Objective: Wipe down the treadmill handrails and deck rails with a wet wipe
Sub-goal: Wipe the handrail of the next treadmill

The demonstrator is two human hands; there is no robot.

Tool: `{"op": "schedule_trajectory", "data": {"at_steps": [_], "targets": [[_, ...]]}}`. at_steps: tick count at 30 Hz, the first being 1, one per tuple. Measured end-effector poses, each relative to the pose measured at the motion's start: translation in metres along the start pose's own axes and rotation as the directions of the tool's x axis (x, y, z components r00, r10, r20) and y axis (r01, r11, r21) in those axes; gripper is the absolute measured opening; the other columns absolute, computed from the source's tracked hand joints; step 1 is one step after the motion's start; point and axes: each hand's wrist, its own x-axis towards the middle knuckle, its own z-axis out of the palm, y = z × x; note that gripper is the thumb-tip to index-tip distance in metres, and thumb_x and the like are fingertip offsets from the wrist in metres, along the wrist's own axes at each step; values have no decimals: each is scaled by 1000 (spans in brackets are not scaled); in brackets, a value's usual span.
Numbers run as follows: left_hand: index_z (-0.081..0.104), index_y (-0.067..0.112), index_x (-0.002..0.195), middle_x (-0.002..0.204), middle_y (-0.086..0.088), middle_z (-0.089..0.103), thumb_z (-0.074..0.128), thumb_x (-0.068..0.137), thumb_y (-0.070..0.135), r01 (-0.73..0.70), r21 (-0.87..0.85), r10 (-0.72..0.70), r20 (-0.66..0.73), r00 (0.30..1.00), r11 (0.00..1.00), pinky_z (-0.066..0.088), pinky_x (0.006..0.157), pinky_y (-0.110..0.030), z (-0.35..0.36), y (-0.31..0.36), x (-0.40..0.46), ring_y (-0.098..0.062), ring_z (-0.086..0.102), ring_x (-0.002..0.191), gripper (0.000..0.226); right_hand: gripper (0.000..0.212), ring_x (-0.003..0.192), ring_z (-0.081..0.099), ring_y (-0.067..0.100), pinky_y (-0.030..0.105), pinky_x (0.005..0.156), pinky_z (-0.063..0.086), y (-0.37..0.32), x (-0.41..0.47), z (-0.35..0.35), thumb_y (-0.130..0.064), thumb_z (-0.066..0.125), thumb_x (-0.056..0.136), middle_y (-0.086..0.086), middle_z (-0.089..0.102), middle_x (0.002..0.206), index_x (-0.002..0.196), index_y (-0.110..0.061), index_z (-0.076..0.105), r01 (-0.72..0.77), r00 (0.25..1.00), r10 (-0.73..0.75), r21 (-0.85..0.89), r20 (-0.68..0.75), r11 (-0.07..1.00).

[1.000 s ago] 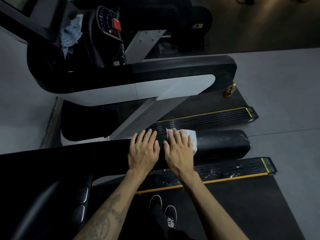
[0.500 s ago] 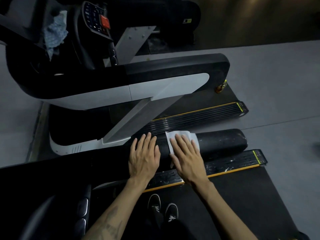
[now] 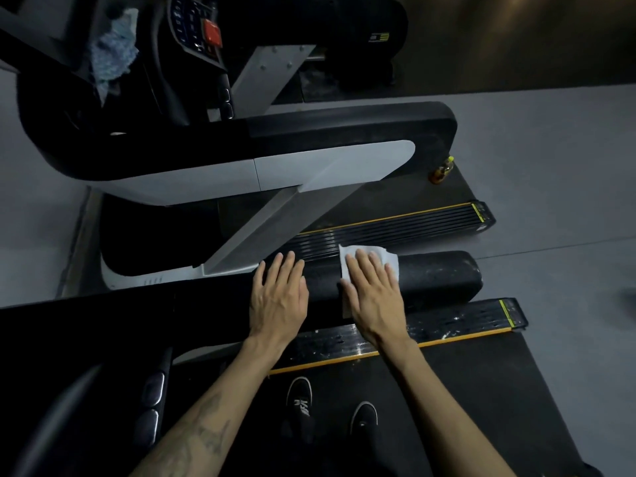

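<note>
A black padded handrail [image 3: 440, 273] runs left to right in front of me, dusty and speckled white near its right end. A white wet wipe [image 3: 378, 253] is draped over the rail. My right hand [image 3: 373, 297] presses flat on the wipe with straight fingers. My left hand [image 3: 278, 297] rests flat on the bare rail just left of it. Below the rail lies a black deck rail [image 3: 457, 320] with a yellow edge and white specks. My two black shoes stand on the belt [image 3: 481, 390].
A neighbouring treadmill stands beyond, with its black and white handrail [image 3: 309, 160], its deck rail [image 3: 395, 225] and a console with a red button [image 3: 211, 32]. A blue cloth [image 3: 112, 53] lies on that console. A small bottle [image 3: 442, 170] stands on its deck. Grey floor [image 3: 550, 149] at right.
My right hand has slid the wipe slightly to the right along the handrail. My left hand stays flat on the rail.
</note>
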Motion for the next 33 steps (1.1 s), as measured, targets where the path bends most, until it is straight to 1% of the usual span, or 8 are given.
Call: {"op": "schedule_trajectory", "data": {"at_steps": [4, 7, 13, 17, 21, 24, 30, 33], "targets": [[58, 8, 143, 152, -12, 53, 22, 106, 34, -36, 16, 36, 48, 998, 999, 28, 123, -53, -1, 17, 9, -28, 43, 147, 57, 69, 158, 13, 28, 49, 128, 18, -7, -19, 7, -50, 15, 106, 11, 18, 169, 160, -10, 29, -128, 988, 135, 92, -71, 987], [55, 10, 146, 154, -11, 50, 17, 106, 37, -59, 42, 55, 86, 995, 997, 25, 125, -51, 2, 33, 18, -28, 40, 149, 62, 64, 156, 20, 34, 50, 126, 24, -11, -23, 15, -44, 26, 107, 17, 26, 166, 157, -5, 36, 4, 997, 0, 60, -79, 998], [50, 12, 150, 156, -11, 48, 23, 107, 43, -21, 76, 17, 44, 999, 997, 30, 122, -53, 13, 48, 13, -29, 41, 148, 60, 57, 159, 5, 21, 46, 129, 10, 34, -1, 4, -45, 19, 109, 2, 11, 171, 163, -25, 22, 81, 997, -81, -19, -9, 997], [58, 10, 144, 150, -11, 56, 31, 107, 39, -4, 68, 7, -37, 999, 998, 36, 117, -53, 19, 50, 13, -30, 50, 141, 54, 60, 158, 8, 26, 48, 128, 16, 29, -28, 14, -39, 17, 108, 7, 13, 170, 162, -16, 24, -82, 990, 86, 37, -113, 996], [62, 9, 140, 143, -11, 62, 36, 106, 36, -18, 74, 23, -72, 997, 997, 39, 116, -52, 22, 49, 13, -30, 55, 137, 51, 60, 157, 12, 33, 54, 126, 20, 10, -38, 26, -23, 28, 102, 13, 17, 169, 160, -7, 29, 74, 989, -61, 96, -135, 993], [60, 10, 141, 145, -11, 60, 34, 107, 37, -11, 85, 16, -55, 998, 996, 36, 117, -52, 22, 49, 14, -29, 53, 138, 51, 59, 158, 11, 26, 50, 128, 17, 19, -23, 17, -37, 22, 107, 7, 17, 170, 161, -13, 30, 139, 985, -132, 58, -115, 989], [61, 11, 141, 144, -10, 62, 35, 107, 36, 4, 86, 2, -69, 998, 996, 37, 117, -52, 23, 50, 14, -29, 54, 137, 50, 65, 158, 5, 33, 53, 125, 24, 20, -41, 28, -43, 24, 109, 17, 10, 170, 161, -3, 22, -56, 988, 69, 90, -138, 994], [62, 10, 139, 143, -10, 62, 35, 106, 35, 7, 89, -1, -74, 997, 996, 37, 116, -52, 23, 51, 14, -29, 54, 137, 50, 65, 159, 4, 32, 54, 125, 22, 12, -41, 31, -44, 29, 108, 14, 10, 171, 162, -9, 23, 60, 992, -53, 61, -118, 996]]}}
